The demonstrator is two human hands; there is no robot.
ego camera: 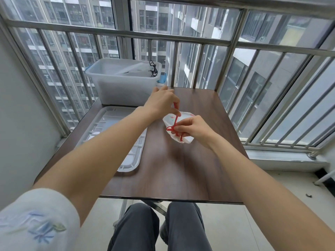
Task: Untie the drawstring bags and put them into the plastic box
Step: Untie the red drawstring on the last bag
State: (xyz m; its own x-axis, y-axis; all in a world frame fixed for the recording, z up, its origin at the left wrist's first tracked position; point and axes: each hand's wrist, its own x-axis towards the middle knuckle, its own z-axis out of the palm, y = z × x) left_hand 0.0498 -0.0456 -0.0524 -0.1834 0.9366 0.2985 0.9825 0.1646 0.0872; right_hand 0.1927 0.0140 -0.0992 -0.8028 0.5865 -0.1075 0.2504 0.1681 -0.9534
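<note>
Nearest to me, my two forearms reach out over the brown table (181,169), and both hands are busy on one small white drawstring bag (181,132) that lies on the tabletop a little right of centre. My right hand (194,127) pinches the red cord (173,126) at the knot on the bag's gathered mouth, fingers curled round it. My left hand (162,104) is just beyond, its thumb and forefinger pinching a free end of the same cord and drawing it up and away from the bag. A loop of the bow is visible, so I judge this bag is mid-untie, not yet open.

To the left of the bag, the clear lid (116,140) of the box lies flat on the table, so the box needs no opening.

Farther off, at the table's back left corner, stands the translucent plastic box (123,87). Inside it I can make out at least one pale bag with a black cord (153,69) hanging over the rim, so I take it some of the work is done. I see no other bag waiting on the table; what is left looks to be freeing this knot and carrying this bag across to the box.
</note>
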